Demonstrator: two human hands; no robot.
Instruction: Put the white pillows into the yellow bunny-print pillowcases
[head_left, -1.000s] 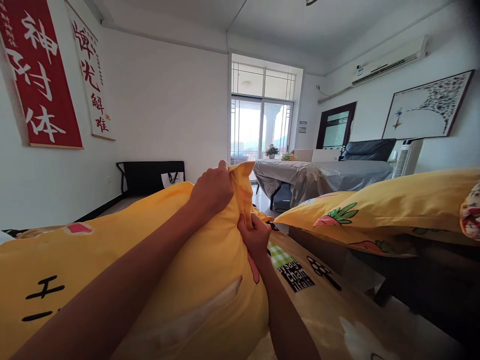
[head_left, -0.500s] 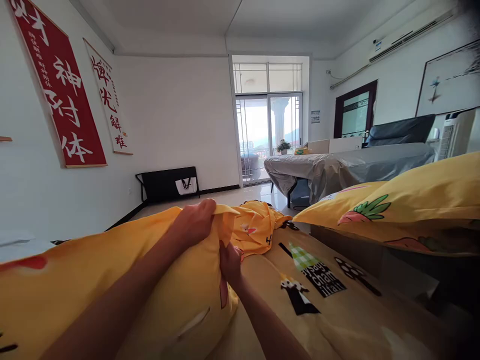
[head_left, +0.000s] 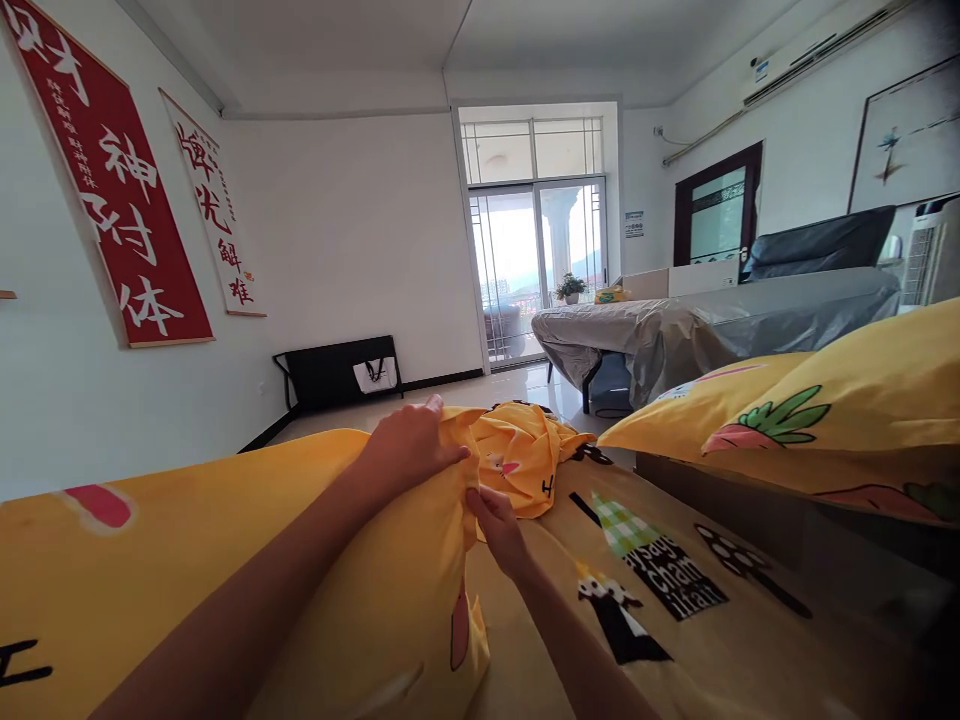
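A stuffed yellow pillowcase (head_left: 390,590) with printed rabbits and carrots fills the lower left. My left hand (head_left: 409,440) reaches over its far end, fingers closed on the cloth near the top corner. Just below and to the right, my right hand (head_left: 499,525) pinches the edge of the same end between thumb and fingers. Right behind the hands lies a crumpled yellow cloth (head_left: 525,450) with a rabbit print. Under all this spreads a tan printed cover (head_left: 547,620) with black and green tree shapes.
A plump yellow pillow (head_left: 862,400) rests at the right, on or above a dark block (head_left: 712,500). Farther back stands a plastic-covered table (head_left: 660,330) with a potted plant (head_left: 570,288) and a box. A black folded frame (head_left: 337,375) leans against the far wall.
Both hands have shifted slightly right along with the pillowcase end. My right hand has turned outward, and its pinch on the edge shows more plainly. The view has tilted a little.
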